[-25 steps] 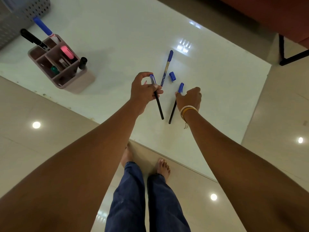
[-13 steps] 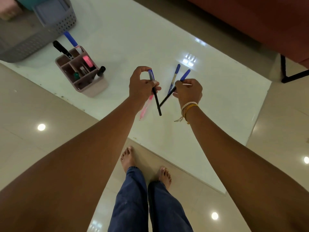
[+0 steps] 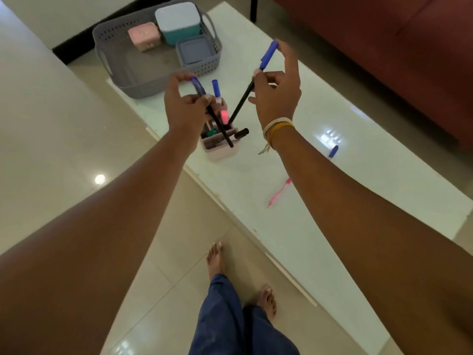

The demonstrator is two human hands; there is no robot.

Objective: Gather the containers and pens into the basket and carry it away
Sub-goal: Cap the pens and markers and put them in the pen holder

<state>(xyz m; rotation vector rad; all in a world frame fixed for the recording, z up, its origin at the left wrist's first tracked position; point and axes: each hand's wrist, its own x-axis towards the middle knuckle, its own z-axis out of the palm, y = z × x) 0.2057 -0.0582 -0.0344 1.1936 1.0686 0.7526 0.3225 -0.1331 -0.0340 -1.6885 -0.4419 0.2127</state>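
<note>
**Pens Lifted and Brought Over the Pen Holder**

Both hands have moved from the middle of the table (image 3: 294, 226), where they were picking up pens a second ago, to the pen holder (image 3: 220, 144) at centre frame. The left hand (image 3: 184, 108) grips a blue-capped black pen (image 3: 212, 114), its tip over the holder. The right hand (image 3: 277, 96) pinches a second blue-capped pen (image 3: 252, 84) between thumb and fingers, upper fingers spread, its tip angled down into the holder.

The grey basket (image 3: 122, 80) sits at upper left and already contains a pink box (image 3: 144, 38), a teal container (image 3: 178, 21) and a grey lidded box (image 3: 193, 51).

Judgement: both pens are about to be dropped into the holder. Still on the table at right of frame are a pink pen (image 3: 279, 192) and a loose blue cap (image 3: 333, 151). The holder itself is not yet in the basket.
</note>
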